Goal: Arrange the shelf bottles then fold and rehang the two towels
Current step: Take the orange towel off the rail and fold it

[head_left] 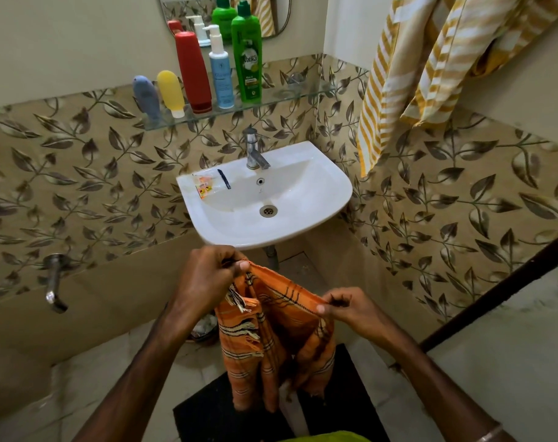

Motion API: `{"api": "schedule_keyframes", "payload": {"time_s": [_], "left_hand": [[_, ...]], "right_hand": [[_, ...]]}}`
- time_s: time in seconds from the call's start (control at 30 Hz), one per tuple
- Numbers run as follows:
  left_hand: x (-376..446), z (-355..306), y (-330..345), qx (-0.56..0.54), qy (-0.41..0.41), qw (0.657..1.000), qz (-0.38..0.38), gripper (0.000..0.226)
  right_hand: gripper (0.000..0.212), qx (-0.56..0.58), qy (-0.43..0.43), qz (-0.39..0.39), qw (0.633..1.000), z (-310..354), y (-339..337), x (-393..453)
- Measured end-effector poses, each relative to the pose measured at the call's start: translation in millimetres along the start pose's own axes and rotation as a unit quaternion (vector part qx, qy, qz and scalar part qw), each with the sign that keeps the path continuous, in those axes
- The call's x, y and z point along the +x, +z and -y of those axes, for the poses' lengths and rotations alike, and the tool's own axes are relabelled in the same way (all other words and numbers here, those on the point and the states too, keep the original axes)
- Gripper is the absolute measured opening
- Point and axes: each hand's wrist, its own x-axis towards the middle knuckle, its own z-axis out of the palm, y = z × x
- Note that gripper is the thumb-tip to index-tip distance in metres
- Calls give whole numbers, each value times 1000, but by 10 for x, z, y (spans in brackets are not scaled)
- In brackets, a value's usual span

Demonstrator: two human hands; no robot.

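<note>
Two hands (pixel 207 275), fringed orange towel (pixel 271 333)

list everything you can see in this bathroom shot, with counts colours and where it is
bottles: five; grey-blue, yellow, red, white-blue, green; lined up on the glass shelf
mirror: one, above the shelf
sink: one, white, below the shelf
tap: one, metal, at the back of the sink
sachets: clear and orange, on the sink's left rim
striped towel: one, yellow-white, hanging upper right
orange towel: one, checked, held below the sink
mat: one, black, on the floor
left hand: grip shut on the towel's top edge
right hand: likewise
</note>
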Motion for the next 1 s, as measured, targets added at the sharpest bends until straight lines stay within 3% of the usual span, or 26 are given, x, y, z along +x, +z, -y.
{"api": "schedule_keyframes", "payload": {"time_s": [0.27,0.37,0.47,0.53,0.63,0.77,1.0], "left_hand": [[59,103,40,55,-5,998,-43,10],[74,52,159,77,25,997,-4,52],[23,2,316,52,89,993,65,68],[-23,-36,405,29,106,986,126,60],[-39,-105,462,13,101,976,193,26],[-4,-174,460,36,76,983,166,7],[-50,-245,366,22,76,987,142,7]], "right_hand": [[17,65,-21,-61,996,194,67,71],[12,76,-33,-63,995,312,79,80],[11,26,-57,-30,998,434,124,113],[11,-12,-68,-5,998,466,180,137],[12,-26,-76,3,997,500,208,127],[15,-8,-83,3,997,537,140,79],[20,1,-52,11,999,415,41,20]]}}
